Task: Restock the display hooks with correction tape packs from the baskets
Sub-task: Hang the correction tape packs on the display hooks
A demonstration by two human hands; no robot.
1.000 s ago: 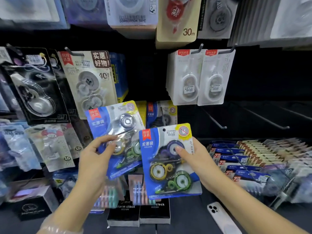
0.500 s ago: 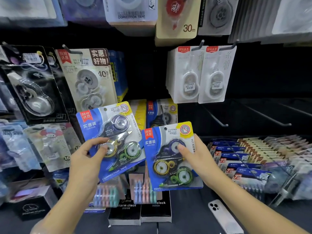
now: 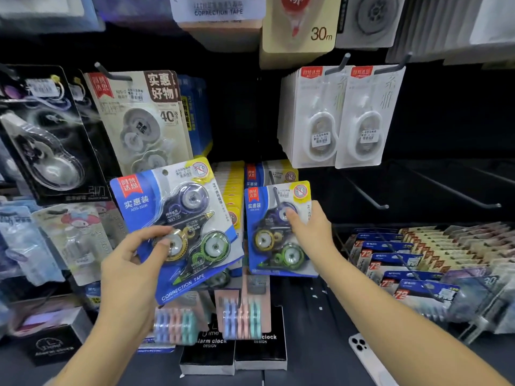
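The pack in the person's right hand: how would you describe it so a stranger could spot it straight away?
Start at the two white packs hanging side by side on the black display wall, then drop below them and a little left. There the right hand holds a blue correction tape pack upright against a hook. Its twin in the left hand is tilted and nearer the camera.

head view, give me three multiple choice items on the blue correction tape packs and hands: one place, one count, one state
1. The pack in the right hand is where?
A. on its hook
B. on the phone
C. in a basket
2. How many tape wheels show in the pack in the left hand?
A. one
B. three
C. five
3. The left hand is
A. open
B. pinching its pack
C. empty fist

A: hook rod passes through the right pack.
B: purple, yellow, green in the left pack.
B: thumb and fingers clamp it.
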